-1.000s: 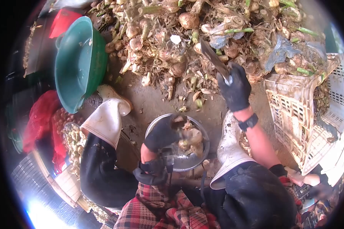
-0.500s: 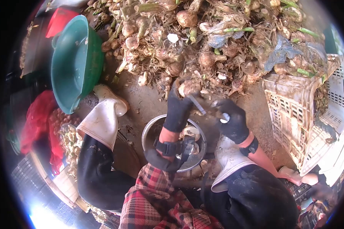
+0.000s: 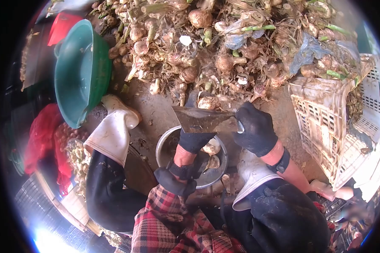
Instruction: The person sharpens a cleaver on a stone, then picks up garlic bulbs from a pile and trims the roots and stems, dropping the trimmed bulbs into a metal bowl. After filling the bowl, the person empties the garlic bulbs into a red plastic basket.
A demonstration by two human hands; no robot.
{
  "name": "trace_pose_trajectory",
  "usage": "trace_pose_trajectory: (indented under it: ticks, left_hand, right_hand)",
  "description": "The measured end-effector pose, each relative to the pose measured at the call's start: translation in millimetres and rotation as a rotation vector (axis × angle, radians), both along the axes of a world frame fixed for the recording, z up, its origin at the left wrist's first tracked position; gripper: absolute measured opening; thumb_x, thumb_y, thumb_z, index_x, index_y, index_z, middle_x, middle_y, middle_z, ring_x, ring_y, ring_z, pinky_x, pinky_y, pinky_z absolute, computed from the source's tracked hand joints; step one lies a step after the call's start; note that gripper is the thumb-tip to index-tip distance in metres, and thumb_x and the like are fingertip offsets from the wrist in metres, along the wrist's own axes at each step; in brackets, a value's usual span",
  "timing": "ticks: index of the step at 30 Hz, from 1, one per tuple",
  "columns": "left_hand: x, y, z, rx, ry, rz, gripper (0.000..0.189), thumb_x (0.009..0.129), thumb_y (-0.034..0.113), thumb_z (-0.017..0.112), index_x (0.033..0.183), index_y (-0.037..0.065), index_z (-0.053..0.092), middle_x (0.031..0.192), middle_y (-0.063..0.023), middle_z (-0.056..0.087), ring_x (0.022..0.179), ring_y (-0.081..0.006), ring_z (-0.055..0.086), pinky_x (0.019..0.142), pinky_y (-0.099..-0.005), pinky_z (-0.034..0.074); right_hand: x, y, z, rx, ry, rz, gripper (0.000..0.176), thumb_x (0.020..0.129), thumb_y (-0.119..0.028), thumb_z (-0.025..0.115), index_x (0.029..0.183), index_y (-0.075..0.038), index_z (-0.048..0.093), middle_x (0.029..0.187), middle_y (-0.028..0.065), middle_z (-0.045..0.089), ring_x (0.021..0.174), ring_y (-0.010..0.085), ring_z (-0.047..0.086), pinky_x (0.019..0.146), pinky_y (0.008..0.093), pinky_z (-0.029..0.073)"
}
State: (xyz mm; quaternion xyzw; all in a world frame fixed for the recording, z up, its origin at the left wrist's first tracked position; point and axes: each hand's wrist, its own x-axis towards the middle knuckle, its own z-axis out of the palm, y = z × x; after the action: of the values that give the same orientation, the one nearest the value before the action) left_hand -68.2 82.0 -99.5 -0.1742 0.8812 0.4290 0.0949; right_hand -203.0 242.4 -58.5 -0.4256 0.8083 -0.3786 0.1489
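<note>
My left hand [image 3: 195,141], in a black glove, reaches forward over the metal bowl. It is closed on a brown-skinned, onion-like bulb [image 3: 208,102], which shows just beyond the blade. My right hand [image 3: 256,129], also gloved in black, is wrapped around the handle of a cleaver [image 3: 203,119]. The wide, dirt-streaked blade lies level across the front of my left hand and hides most of its fingers. Below them, the round metal bowl [image 3: 159,152] holds pale, trimmed bulbs [image 3: 211,146].
A big heap of dirty bulbs [image 3: 190,74] with stems and dry leaves spreads ahead. A green basin [image 3: 78,80] tilts at the left, near a red mesh bag [image 3: 44,133]. Dirty white plastic crates [image 3: 314,126] stand on the right. My knees flank the bowl.
The cleaver has turned from edge-on to show its broad face and now spans across my left hand. My right hand has shifted slightly left and up.
</note>
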Motion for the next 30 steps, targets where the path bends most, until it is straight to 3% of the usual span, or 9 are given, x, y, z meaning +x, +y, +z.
trace_pose_trajectory:
  ticks: [5, 7, 8, 13, 15, 19, 23, 26, 30]
  left_hand:
    - [-6.5, 12.5, -8.9, 0.018, 0.371, 0.091, 0.029, 0.076, 0.012, 0.070, 0.105, 0.014, 0.066, 0.092, -0.0027, 0.069, 0.084, -0.0206, 0.065, 0.086, -0.0360, 0.049]
    - [-15.0, 15.7, 1.6, 0.511, 0.335, 0.285, 0.030, 0.075, 0.015, 0.071, 0.104, 0.016, 0.067, 0.088, -0.0004, 0.068, 0.081, -0.0196, 0.065, 0.085, -0.0358, 0.050]
    - [-14.0, 5.1, -6.8, -0.111, 0.259, -0.168, 0.032, 0.073, 0.021, 0.072, 0.104, 0.017, 0.068, 0.087, 0.0009, 0.068, 0.079, -0.0190, 0.065, 0.084, -0.0350, 0.050]
    - [-12.7, 1.8, 5.5, -0.211, 0.481, -0.235, 0.034, 0.069, 0.019, 0.074, 0.101, 0.014, 0.066, 0.085, -0.0001, 0.068, 0.076, -0.0165, 0.065, 0.080, -0.0329, 0.051]
    - [-18.6, 4.8, 40.2, 0.502, 0.183, 0.190, 0.033, 0.067, 0.008, 0.074, 0.099, 0.007, 0.064, 0.082, -0.0003, 0.065, 0.075, -0.0109, 0.062, 0.074, -0.0281, 0.050]
    - [-27.8, -18.9, 54.7, 0.656, 0.209, 0.518, 0.040, 0.071, 0.002, 0.073, 0.106, 0.002, 0.055, 0.084, -0.0029, 0.062, 0.074, -0.0098, 0.059, 0.069, -0.0247, 0.050]
    - [-17.9, -17.0, 30.4, 1.161, 0.454, 0.957, 0.042, 0.077, 0.003, 0.066, 0.115, 0.001, 0.048, 0.101, -0.0107, 0.058, 0.095, -0.0222, 0.062, 0.082, -0.0355, 0.055]
    - [-19.1, -5.1, 23.5, 1.270, 0.456, 0.874, 0.041, 0.080, 0.009, 0.066, 0.116, 0.000, 0.050, 0.112, -0.0136, 0.058, 0.111, -0.0300, 0.056, 0.100, -0.0458, 0.046]
    - [-5.7, 13.8, 23.0, 1.609, 0.420, 0.986, 0.050, 0.074, 0.012, 0.068, 0.118, 0.000, 0.046, 0.110, -0.0127, 0.055, 0.107, -0.0283, 0.057, 0.096, -0.0412, 0.049]
  right_hand:
    - [-1.1, 1.9, -19.9, -0.100, 0.031, 0.029, 0.029, 0.056, -0.011, 0.072, 0.078, -0.009, 0.054, 0.078, 0.0089, 0.053, 0.066, 0.0302, 0.059, 0.054, 0.0384, 0.048]
    - [1.0, 9.1, -40.6, -0.118, -0.001, 0.025, 0.033, 0.052, -0.011, 0.072, 0.081, -0.007, 0.055, 0.080, 0.0107, 0.054, 0.068, 0.0327, 0.058, 0.056, 0.0390, 0.048]
    - [2.6, 10.6, -49.7, -0.137, -0.031, 0.020, 0.039, 0.049, -0.012, 0.071, 0.084, -0.005, 0.056, 0.082, 0.0124, 0.054, 0.070, 0.0351, 0.058, 0.058, 0.0396, 0.048]
    - [14.0, 11.9, -89.1, -0.005, -0.041, -0.113, 0.022, 0.062, -0.014, 0.068, 0.081, -0.008, 0.057, 0.077, 0.0133, 0.058, 0.067, 0.0362, 0.059, 0.057, 0.0424, 0.048]
    - [4.7, 29.7, -126.9, 0.192, 0.041, -0.217, 0.012, 0.073, -0.018, 0.063, 0.078, -0.008, 0.058, 0.072, 0.0159, 0.060, 0.066, 0.0383, 0.060, 0.056, 0.0450, 0.048]
    - [6.8, 31.1, -98.1, 0.125, 0.003, -0.406, 0.013, 0.075, -0.010, 0.064, 0.069, -0.004, 0.053, 0.063, 0.0170, 0.055, 0.058, 0.0372, 0.058, 0.052, 0.0416, 0.046]
    - [14.1, 1.2, -60.1, -0.041, -0.271, -0.421, 0.015, 0.073, -0.012, 0.068, 0.068, -0.005, 0.055, 0.061, 0.0173, 0.055, 0.056, 0.0362, 0.057, 0.051, 0.0366, 0.045]
    - [17.3, -21.6, -40.5, -0.195, -0.213, -0.375, 0.015, 0.073, -0.009, 0.066, 0.069, -0.004, 0.054, 0.063, 0.0181, 0.054, 0.057, 0.0374, 0.056, 0.051, 0.0367, 0.045]
    - [22.9, -16.5, -60.8, -0.142, -0.183, -0.321, 0.014, 0.072, -0.009, 0.066, 0.073, -0.004, 0.054, 0.067, 0.0174, 0.055, 0.061, 0.0384, 0.057, 0.053, 0.0408, 0.045]
